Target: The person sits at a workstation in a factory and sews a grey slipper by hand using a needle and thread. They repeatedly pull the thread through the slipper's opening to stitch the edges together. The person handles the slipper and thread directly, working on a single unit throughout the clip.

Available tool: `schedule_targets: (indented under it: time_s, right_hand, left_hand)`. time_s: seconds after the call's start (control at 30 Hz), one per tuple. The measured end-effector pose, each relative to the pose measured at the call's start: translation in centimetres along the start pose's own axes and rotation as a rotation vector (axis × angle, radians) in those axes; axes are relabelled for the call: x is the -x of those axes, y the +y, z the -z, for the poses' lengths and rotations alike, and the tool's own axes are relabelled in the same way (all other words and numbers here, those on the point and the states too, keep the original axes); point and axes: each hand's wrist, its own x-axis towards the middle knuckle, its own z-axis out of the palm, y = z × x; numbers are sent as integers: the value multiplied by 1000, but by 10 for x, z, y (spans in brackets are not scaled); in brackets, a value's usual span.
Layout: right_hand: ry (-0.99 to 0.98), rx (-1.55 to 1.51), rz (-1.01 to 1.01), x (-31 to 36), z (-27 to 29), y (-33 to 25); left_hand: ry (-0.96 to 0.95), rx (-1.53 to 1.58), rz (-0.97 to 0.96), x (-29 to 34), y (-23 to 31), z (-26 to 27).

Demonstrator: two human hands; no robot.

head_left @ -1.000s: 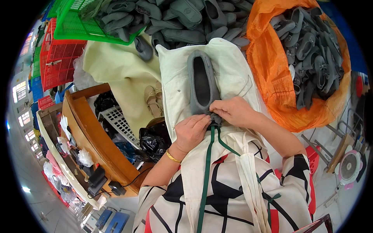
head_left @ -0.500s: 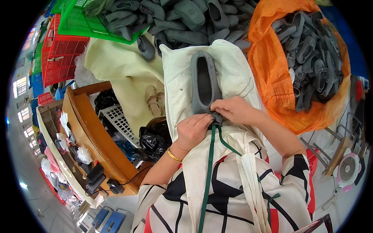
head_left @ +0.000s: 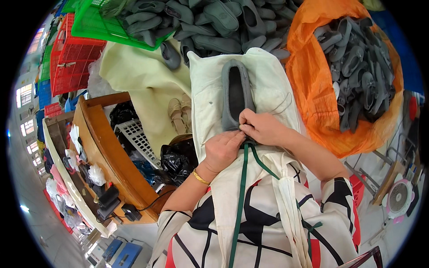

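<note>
A grey slip-on shoe (head_left: 236, 91) lies on a white cloth-covered cushion (head_left: 204, 94) in front of me, its opening facing up. My left hand (head_left: 222, 149) is closed at the shoe's near end, fingertips pressed together on it. Just above those fingertips, my right hand (head_left: 262, 127) is pinched at the same end. Whatever sits in that pinch is too small or hidden to make out. A small dark grey piece at the shoe's near end is mostly covered by my fingers. Thin thread-like lines show on the cushion right of the shoe.
Grey shoes (head_left: 216, 18) are heaped beyond the cushion, beside a green crate (head_left: 105, 31). An orange sack (head_left: 310, 85) full of grey pieces stands at right. On the left are a wooden drawer unit (head_left: 111, 147), black plastic bags (head_left: 178, 163) and beige shoes (head_left: 177, 114).
My right hand has shifted slightly left and up, its fingers now curled more tightly over the shoe's near end. The left hand stays almost in place.
</note>
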Motion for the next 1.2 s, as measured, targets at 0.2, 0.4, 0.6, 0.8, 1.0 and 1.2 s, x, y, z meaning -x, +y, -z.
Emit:
schedule_targets:
  time_s: [0.2,0.4,0.6,0.8,1.0,1.2]
  right_hand:
    - [-51,222,62,-14,5,-19]
    - [-38,478,263,-17,18,-41]
    - [137,47,383,-37,-4,-10]
    - [67,-577,-131,-35,14,-22]
    - [62,286,289,-27,17,-28]
    - [12,323,200,-35,1,-35]
  left_hand:
    - [-13,-133,-109,-1,0,4]
    - [-9,-156,-110,-2,4,7]
    - [29,-94,-102,1,-1,5]
    - [21,4,-42,-5,-5,6]
    - [12,-42,-106,-2,-4,7]
    - [23,-56,-108,-4,-4,7]
